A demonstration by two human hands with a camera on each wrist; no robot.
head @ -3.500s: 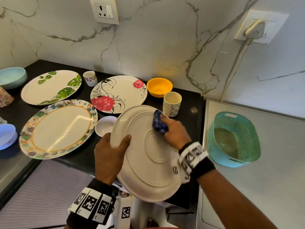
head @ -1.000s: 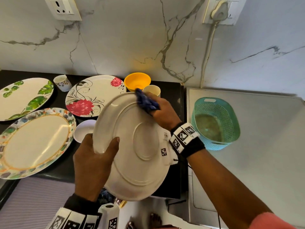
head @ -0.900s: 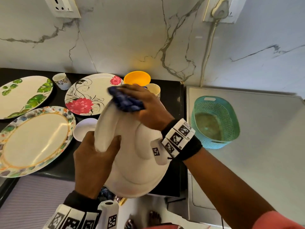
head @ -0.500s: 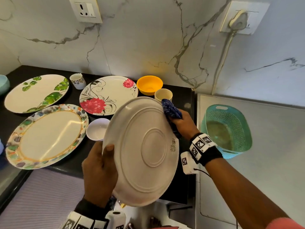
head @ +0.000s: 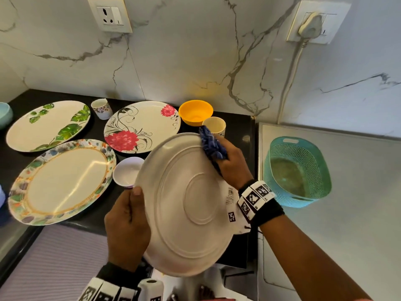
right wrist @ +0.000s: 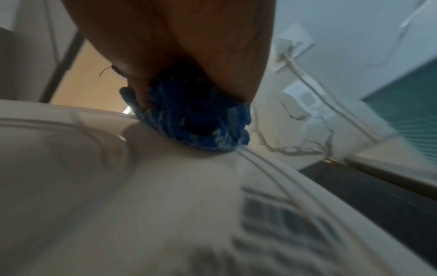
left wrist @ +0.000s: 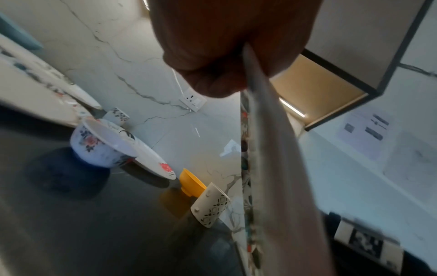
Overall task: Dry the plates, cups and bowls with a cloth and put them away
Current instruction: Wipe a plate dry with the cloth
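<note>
Left hand grips the plate's rim; right hand presses a bunched blue cloth against it.

Bright, even kitchen light; sharp head view, smeared wrist views.
Glare streaks the rimmed plate; wide-angle bending curves the wall edges. In the right wrist view the plate and its label blur, the hand dark against light.

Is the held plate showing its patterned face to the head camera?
No, the plate shows its plain white underside with ring ridges and a sticker.
</note>
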